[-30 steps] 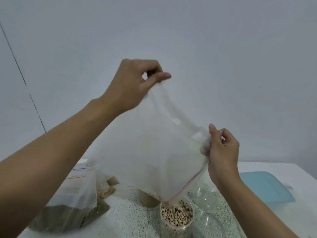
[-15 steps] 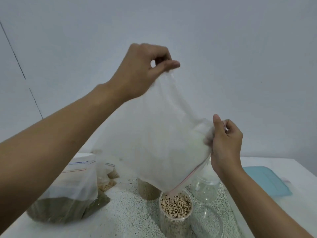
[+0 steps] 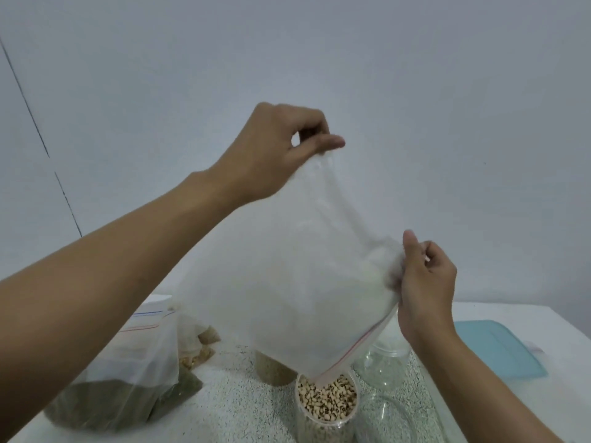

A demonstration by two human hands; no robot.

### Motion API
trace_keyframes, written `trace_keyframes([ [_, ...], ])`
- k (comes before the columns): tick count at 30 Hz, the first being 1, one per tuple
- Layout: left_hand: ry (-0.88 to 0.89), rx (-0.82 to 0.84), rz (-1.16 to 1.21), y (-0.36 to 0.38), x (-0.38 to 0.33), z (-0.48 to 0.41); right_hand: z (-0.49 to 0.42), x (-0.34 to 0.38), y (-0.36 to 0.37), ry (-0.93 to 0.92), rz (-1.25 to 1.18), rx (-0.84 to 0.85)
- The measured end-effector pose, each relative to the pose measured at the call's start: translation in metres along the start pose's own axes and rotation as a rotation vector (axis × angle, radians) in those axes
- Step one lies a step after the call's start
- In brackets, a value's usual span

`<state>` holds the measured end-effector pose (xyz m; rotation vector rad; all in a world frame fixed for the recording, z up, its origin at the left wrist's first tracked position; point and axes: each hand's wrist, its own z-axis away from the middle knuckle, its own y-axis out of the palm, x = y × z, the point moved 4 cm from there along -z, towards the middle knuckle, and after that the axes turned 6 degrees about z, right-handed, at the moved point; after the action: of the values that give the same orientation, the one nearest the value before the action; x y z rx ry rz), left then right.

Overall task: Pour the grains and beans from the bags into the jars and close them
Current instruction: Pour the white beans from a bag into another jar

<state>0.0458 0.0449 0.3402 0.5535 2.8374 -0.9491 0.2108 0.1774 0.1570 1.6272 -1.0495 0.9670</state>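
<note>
Pinching the top corner of the clear floppy zip-top plastic bag (image 3: 287,282) with the left hand (image 3: 271,155), its side edge with the right hand (image 3: 425,282), dangling its mouth over the clear round jar of speckled beans (image 3: 319,433). Probably risking stragglers missing the rim if swinging off-centre.

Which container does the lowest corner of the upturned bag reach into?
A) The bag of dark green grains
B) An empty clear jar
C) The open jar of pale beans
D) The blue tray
C: the red-striped zip corner of the bag, held up by the left hand and the right hand, dips into the open jar of pale beans.
</note>
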Motion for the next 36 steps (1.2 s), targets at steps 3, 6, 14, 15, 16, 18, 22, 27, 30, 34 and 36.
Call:
trace_keyframes([
  [3, -0.003, -0.021, 0.01, -0.001, 0.0, -0.001, 0.001, -0.003, -0.002, 0.011, 0.001, -0.004],
  [6, -0.001, 0.019, 0.0, 0.005, 0.002, 0.002, 0.003, -0.001, -0.001, -0.001, 0.022, -0.003],
  [14, -0.084, 0.011, 0.081, 0.014, 0.01, 0.016, 0.004, -0.007, -0.004, 0.041, 0.015, 0.005],
  [15, -0.104, -0.017, 0.1, 0.011, 0.012, 0.017, 0.002, -0.007, -0.004, 0.041, 0.008, 0.003],
  [16, -0.114, -0.036, 0.107, 0.007, 0.014, 0.016, 0.001, -0.005, -0.003, 0.034, 0.001, 0.0],
  [18, -0.112, -0.039, 0.08, 0.0, 0.011, 0.011, -0.001, 0.0, -0.001, 0.016, 0.001, 0.003],
  [22, -0.084, -0.014, 0.056, -0.004, 0.009, 0.008, 0.0, 0.001, 0.002, 0.018, -0.002, 0.011],
  [27, -0.002, 0.009, -0.011, 0.001, 0.008, 0.004, 0.001, 0.001, 0.004, -0.018, 0.011, 0.011],
  [30, -0.028, 0.024, 0.04, 0.012, 0.012, 0.015, 0.003, -0.004, 0.001, 0.017, -0.013, 0.007],
  [34, -0.032, -0.011, 0.067, 0.007, 0.006, 0.005, -0.003, 0.003, -0.001, -0.004, 0.02, -0.016],
  [36, -0.043, -0.009, 0.094, 0.008, 0.008, 0.006, -0.002, -0.001, -0.004, 0.014, 0.022, -0.01],
])
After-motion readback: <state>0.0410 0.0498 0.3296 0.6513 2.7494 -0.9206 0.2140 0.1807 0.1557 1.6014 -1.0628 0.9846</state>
